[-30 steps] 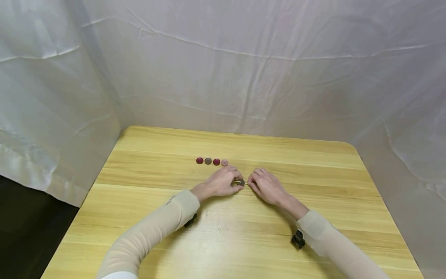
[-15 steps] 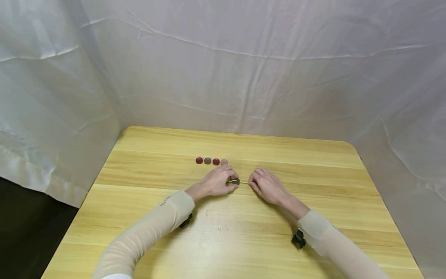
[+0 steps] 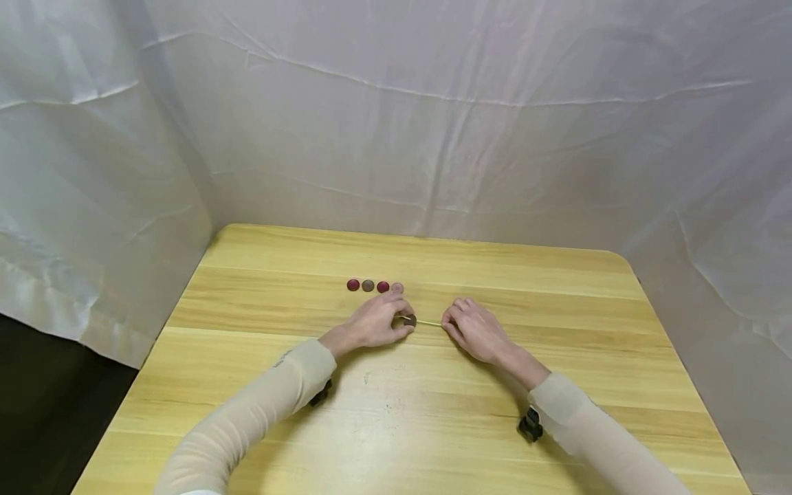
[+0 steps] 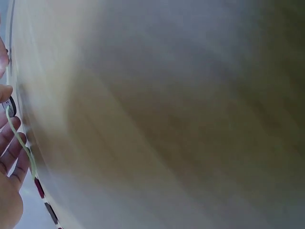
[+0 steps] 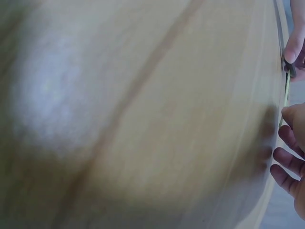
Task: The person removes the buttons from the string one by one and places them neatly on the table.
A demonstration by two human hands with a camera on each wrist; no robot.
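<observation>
My left hand pinches a small dark disc that sits on a thin yellow-green cord. The cord runs right to my right hand, which pinches its other end; both hands rest on the wooden table. In the left wrist view the dark disc and the cord show at the left edge beside my fingers. At the right edge of the right wrist view I see the disc, the cord and my fingers.
A row of several small discs lies just behind my left hand: dark red, brown, red and pink. White cloth hangs behind and beside the table. Both wrist views are mostly blurred tabletop.
My left hand has slid the dark disc leftward along the cord, baring more cord between the hands. The right hand has stayed in place.
</observation>
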